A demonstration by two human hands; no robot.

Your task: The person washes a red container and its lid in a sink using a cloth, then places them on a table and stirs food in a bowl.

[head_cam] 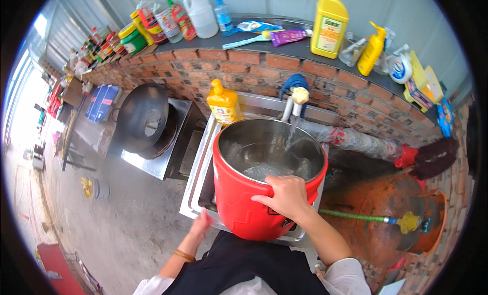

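Note:
A large red insulated barrel (244, 203) with a steel inner wall stands on the stainless steel sink (192, 188). Water runs into it from a tap (300, 96) with a blue cloth tied round its pipe, and some water lies inside. My right hand (288, 196) grips the barrel's near rim, the thumb on the outer wall. My left hand (202, 223) is blurred, left of the barrel near the sink's front edge; whether it holds anything is not clear. A yellow detergent bottle (225, 104) stands at the sink's back left corner.
A black wok (143, 115) sits on a steel stove at the left. Bottles, a toothbrush (248, 41) and a purple tube (288, 37) line the ledge above the brick wall. At the right, a rusty gas cylinder (366, 234) lies with a green hose (352, 215). A bucket (100, 188) stands on the floor.

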